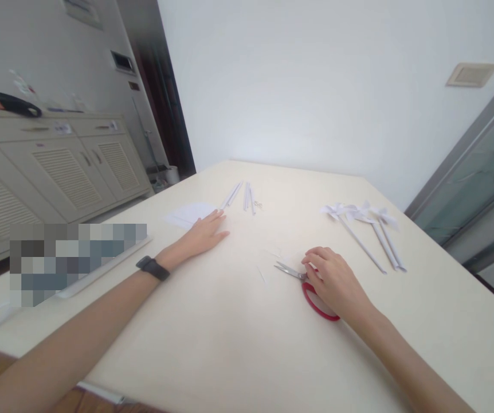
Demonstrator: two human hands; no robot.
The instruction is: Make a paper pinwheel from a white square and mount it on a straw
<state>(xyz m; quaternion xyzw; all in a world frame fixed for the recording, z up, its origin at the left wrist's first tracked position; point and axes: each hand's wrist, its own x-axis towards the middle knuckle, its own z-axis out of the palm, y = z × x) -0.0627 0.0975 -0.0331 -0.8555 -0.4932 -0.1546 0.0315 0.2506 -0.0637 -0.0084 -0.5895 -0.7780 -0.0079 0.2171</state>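
While finished paper pinwheels [361, 221] lie at right, red-handled scissors [311, 287] are covered by the right hand [335, 281], fingers loosely curled, and white paper [189, 215] is touched by the flat, outstretched left hand [202, 235].

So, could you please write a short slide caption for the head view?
Right hand rests on red-handled scissors; left hand touches white paper, paper pinwheels lying nearby.

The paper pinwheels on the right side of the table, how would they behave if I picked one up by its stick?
The paper pinwheels look very light, being thin white paper on slim rolled sticks. The folded heads would probably crush or bend easily under a firm grip. The long narrow sticks may flex, and lying flat on the table they could roll if nudged.
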